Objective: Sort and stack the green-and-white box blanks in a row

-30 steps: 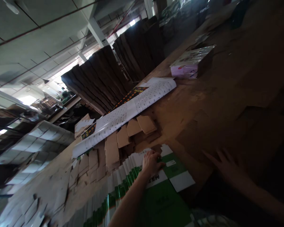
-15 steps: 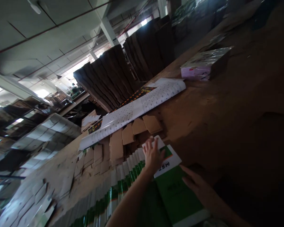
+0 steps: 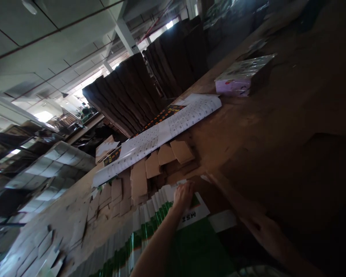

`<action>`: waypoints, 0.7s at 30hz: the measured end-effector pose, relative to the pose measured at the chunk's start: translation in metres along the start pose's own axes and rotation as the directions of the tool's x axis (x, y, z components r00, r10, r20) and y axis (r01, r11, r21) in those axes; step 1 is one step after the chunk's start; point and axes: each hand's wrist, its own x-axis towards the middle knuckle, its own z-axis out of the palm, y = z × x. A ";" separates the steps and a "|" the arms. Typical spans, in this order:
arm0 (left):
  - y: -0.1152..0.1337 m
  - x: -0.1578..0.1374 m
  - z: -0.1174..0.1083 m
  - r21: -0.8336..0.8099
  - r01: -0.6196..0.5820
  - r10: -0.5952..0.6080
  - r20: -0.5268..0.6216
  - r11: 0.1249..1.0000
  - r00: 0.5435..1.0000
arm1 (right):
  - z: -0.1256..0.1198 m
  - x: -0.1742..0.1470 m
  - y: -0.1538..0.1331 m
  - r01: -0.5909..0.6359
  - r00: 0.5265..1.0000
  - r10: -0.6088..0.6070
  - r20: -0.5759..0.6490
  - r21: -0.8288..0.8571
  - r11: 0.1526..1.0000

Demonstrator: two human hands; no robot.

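My left hand [image 3: 184, 193] is closed over the top end of a green-and-white printed packet [image 3: 194, 213], at the front of a long overlapping row of similar packets [image 3: 145, 221]. Its fingers are curled together and their tips are hidden. My right hand [image 3: 261, 227] is lower right, dark and smeared by motion. Beside it, a blurred flat piece with a white end [image 3: 223, 220] lies over the packet's right side. I cannot tell whether the right fingers hold it.
Flat brown cardboard pieces [image 3: 138, 179] lie behind the row. Beyond them stretches a long printed white sheet [image 3: 158, 134], curled at its edge. A plastic-wrapped purple bundle [image 3: 233, 85] sits farther right on the brown table [image 3: 248, 127]. Tall dark stacks [image 3: 127, 96] and pale stacked boxes [image 3: 57, 161] stand behind.
My right hand has moved right and down, away from the packet's edge. My left hand has gone from spread fingers to curled ones and shifted slightly down. A blurred white-ended piece now shows between them.
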 end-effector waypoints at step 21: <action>-0.006 -0.006 0.006 0.072 -0.062 0.056 0.082 0.995 0.995 | 0.016 0.014 0.000 0.325 0.924 -0.270 0.270 -0.182 0.928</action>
